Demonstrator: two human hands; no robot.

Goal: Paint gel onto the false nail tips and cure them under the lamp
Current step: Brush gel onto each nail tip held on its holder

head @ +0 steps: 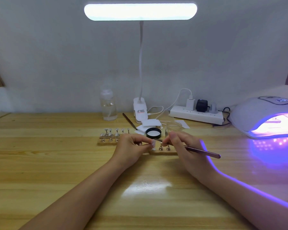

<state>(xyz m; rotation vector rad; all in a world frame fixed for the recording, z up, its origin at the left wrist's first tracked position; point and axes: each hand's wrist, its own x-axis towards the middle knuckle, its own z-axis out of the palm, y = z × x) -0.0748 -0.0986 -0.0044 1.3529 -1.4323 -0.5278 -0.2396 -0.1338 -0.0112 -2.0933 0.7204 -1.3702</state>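
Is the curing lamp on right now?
On. The curing lamp glows purple inside its opening and throws purple light onto the table.

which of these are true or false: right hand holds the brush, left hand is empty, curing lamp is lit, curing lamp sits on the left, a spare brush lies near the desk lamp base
1. The right hand holds the brush. True.
2. The left hand is empty. False: it pinches a nail tip on its stand.
3. The curing lamp is lit. True, it glows purple.
4. The curing lamp sits on the left. False: it is on the right.
5. A spare brush lies near the desk lamp base. True.
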